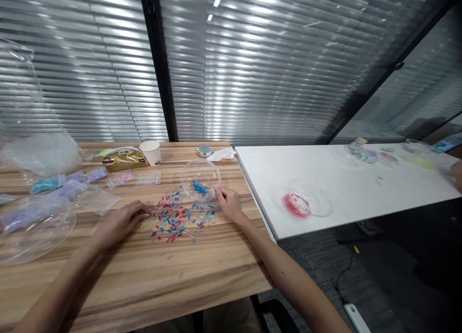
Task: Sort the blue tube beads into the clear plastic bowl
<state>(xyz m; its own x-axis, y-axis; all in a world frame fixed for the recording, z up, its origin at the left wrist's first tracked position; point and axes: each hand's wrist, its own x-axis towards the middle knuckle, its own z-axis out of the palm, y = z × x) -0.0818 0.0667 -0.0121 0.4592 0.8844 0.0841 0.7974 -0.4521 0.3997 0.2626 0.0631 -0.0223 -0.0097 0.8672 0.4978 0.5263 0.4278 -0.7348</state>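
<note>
Small capsule-like pieces point(175, 221), part red, part blue and part clear, lie scattered on the wooden table point(162, 280) in front of me. At the left edge of this scatter is my left hand point(130, 217), its fingertips pinched together; whether a piece is between them is too small to tell. My right hand point(229, 204) grips the near right rim of a clear plastic bowl point(184, 175) between thumb and fingers. Blue pieces point(199, 186) are gathered inside the bowl, which is at the far side of the scatter.
Left lie small plastic bags point(74, 185) and a large clear dish point(68, 227). Behind are a gold tissue pack point(124, 160), paper cup point(150, 153), round tin point(204, 151) and crumpled tissue point(222, 154). The white table point(342, 184) carries a dish with red pieces point(296, 204); another person's hand point(456, 174) is far right.
</note>
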